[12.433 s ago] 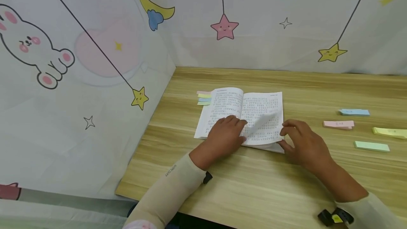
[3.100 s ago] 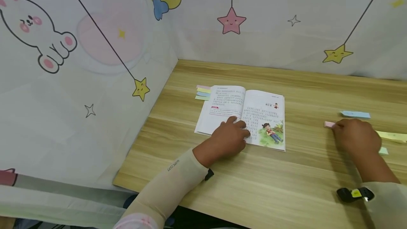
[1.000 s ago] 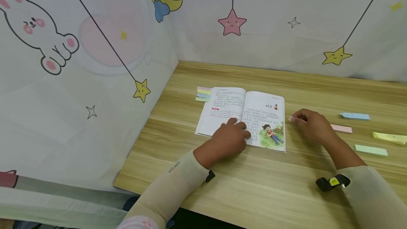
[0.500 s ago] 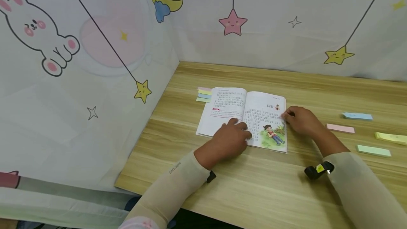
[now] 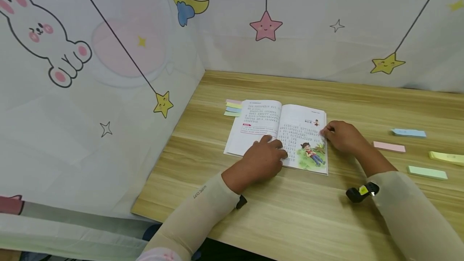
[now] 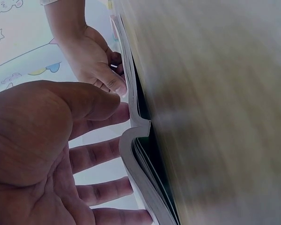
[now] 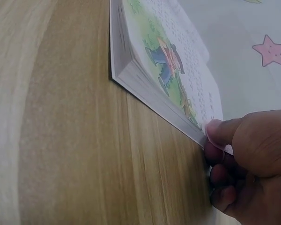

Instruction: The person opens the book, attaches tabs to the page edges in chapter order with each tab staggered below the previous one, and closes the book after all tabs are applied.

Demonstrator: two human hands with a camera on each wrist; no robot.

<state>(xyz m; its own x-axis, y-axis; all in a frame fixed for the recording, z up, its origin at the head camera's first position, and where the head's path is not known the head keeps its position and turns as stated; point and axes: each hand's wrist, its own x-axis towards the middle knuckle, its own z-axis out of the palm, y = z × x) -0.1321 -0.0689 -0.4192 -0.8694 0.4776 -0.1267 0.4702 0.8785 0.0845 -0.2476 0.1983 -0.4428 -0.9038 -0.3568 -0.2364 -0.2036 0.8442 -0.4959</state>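
An open book [image 5: 294,116] lies on the wooden table, its right page showing a picture of a reclining child. My left hand [image 5: 262,159] rests across the lower middle of the book; the left wrist view shows its fingers [image 6: 100,191] spread and fairly straight on the pages. At the right page's outer edge, my right hand [image 5: 341,137] pinches a pink sticky tab [image 7: 229,149] between thumb and curled fingers. Most of that tab is hidden by the hand. Pink, yellow, blue and green tabs [image 5: 233,109] stick out from the book's left edge.
To the right on the table [image 5: 290,212] lie a pink sticky-tab pad [image 5: 389,147], a blue pad [image 5: 409,133], a yellow pad [image 5: 447,156] and a green pad [image 5: 427,172]. Printed fabric walls [image 5: 224,47] stand behind and at the left.
Pages were turned to the illustrated one. My right hand took a pink tab from its pad and carried it left to the book's right edge. My left hand stayed on the book.
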